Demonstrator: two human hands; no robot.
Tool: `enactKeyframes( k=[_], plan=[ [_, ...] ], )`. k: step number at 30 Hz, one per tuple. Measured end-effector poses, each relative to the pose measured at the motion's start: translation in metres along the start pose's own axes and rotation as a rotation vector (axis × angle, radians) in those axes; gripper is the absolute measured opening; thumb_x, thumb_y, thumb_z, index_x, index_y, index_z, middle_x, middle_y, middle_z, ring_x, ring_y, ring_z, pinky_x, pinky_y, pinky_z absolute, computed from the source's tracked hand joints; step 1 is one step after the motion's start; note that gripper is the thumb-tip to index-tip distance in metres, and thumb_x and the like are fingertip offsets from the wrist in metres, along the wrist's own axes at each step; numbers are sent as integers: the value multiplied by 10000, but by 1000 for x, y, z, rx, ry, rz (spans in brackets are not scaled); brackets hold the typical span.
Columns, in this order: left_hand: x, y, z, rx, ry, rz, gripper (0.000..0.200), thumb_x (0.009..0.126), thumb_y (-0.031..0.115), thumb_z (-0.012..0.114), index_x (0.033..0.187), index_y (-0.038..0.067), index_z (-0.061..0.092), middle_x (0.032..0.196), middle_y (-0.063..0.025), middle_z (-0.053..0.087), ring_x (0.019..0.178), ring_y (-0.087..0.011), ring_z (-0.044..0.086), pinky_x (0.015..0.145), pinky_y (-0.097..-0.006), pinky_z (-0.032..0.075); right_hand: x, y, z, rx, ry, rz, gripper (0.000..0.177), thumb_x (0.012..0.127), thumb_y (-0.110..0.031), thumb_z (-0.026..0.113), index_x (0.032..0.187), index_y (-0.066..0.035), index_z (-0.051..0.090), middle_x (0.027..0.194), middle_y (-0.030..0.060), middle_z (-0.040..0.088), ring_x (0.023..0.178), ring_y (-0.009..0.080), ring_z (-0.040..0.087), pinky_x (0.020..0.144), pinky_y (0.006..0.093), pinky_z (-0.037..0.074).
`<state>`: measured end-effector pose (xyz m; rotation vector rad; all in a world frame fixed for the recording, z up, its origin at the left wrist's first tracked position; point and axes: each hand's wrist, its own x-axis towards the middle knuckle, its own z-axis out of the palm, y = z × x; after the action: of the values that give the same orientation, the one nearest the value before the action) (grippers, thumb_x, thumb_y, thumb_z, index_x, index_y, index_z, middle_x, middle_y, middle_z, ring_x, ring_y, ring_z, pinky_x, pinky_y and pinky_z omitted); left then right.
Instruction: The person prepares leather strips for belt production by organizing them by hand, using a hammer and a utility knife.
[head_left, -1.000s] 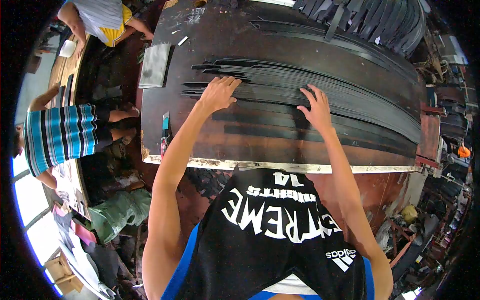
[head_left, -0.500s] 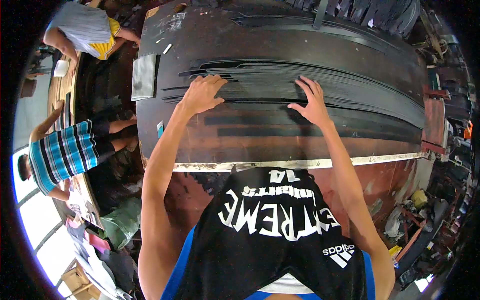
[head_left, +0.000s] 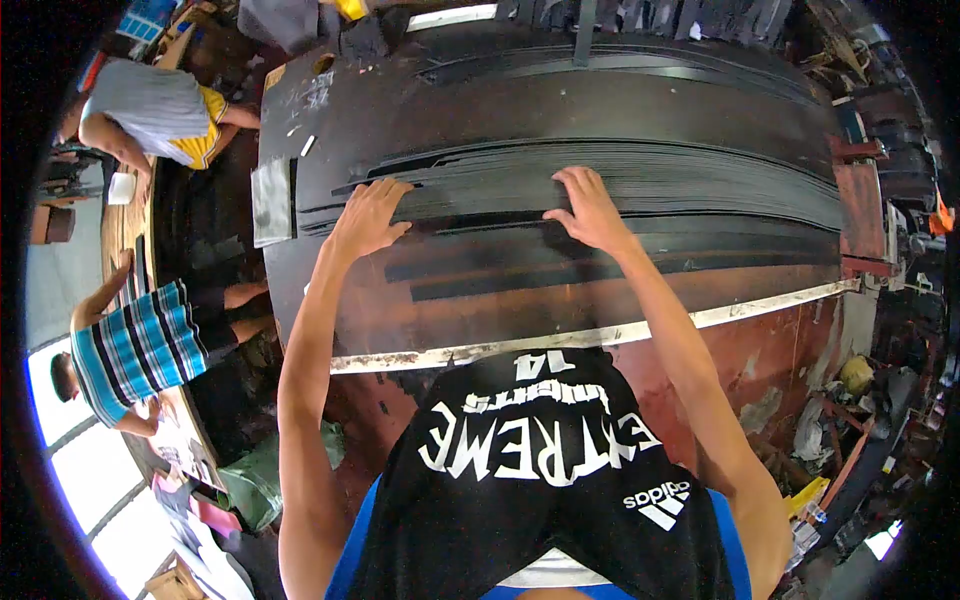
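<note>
A wide bundle of long, thin black strips (head_left: 690,185) lies lengthwise across the dark worktable (head_left: 500,110), its left ends uneven. Over the left part of the bundle rests my left hand (head_left: 370,215), fingers laid across the strips and thumb apart. My right hand (head_left: 592,208) is farther right on the same bundle, with fingers bent at the far side and thumb spread toward the near edge. Both hands are open, touching or just above the strips; neither lifts one.
A grey folded sheet (head_left: 272,203) and a small white stick (head_left: 308,145) lie at the table's left. More strips (head_left: 640,68) sit along the far side. A reddish clamp-like block (head_left: 862,210) stands at the right end. Two people (head_left: 140,340) are at a bench on the left.
The whole view has shifted, so the table appears lower and farther left. Both hands stay over the strips, and the right fingers look more bent.
</note>
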<state>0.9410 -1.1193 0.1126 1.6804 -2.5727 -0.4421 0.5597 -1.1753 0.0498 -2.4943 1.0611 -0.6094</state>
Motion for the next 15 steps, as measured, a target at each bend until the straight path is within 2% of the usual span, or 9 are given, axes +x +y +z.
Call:
enactKeyframes(
  k=[3, 5, 6, 9, 12, 15],
  plan=[
    [9, 11, 6, 74, 27, 28, 656, 735, 283, 765, 1297, 77, 494, 1148, -128, 565, 1095, -322, 545, 937, -452, 401, -2, -1, 1, -20, 8, -7, 622, 779, -350, 747, 1207, 22, 492, 1200, 188, 485, 1151, 382, 449, 1015, 459, 369],
    [24, 29, 13, 72, 110, 80, 667, 765, 382, 741, 1304, 80, 488, 1135, -130, 566, 1096, -317, 541, 947, -447, 391, -3, -2, 1, -39, 53, -28, 627, 763, -354, 753, 1193, 26, 502, 1186, 189, 493, 1139, 378, 458, 1012, 461, 372],
    [34, 43, 16, 88, 129, 95, 685, 787, 482, 699, 1296, 75, 491, 1120, -132, 573, 1091, -312, 538, 944, -444, 387, -2, -4, -1, -15, 44, -35, 618, 759, -342, 755, 1185, 30, 504, 1171, 189, 502, 1127, 384, 465, 1004, 469, 372],
    [61, 76, 32, 62, 178, 163, 728, 787, 505, 697, 1316, 55, 479, 1190, -146, 561, 1122, -329, 521, 958, -477, 383, -4, -3, -6, -12, 151, -104, 607, 751, -343, 757, 1162, 36, 518, 1142, 194, 519, 1110, 397, 478, 998, 483, 374],
    [73, 80, 42, 122, 196, 181, 702, 770, 527, 698, 1229, 27, 519, 1090, -130, 585, 1048, -304, 550, 903, -441, 410, -4, -1, -7, -30, 154, -66, 615, 751, -358, 755, 1162, 35, 521, 1159, 196, 517, 1110, 396, 483, 996, 475, 382],
    [73, 85, 33, 212, 220, 175, 658, 756, 522, 709, 1163, 30, 549, 1031, -115, 596, 995, -289, 566, 858, -413, 424, -1, 4, -11, -90, 188, -86, 637, 730, -425, 748, 1129, 30, 550, 1107, 150, 543, 1061, 342, 505, 955, 426, 406]
  ],
)
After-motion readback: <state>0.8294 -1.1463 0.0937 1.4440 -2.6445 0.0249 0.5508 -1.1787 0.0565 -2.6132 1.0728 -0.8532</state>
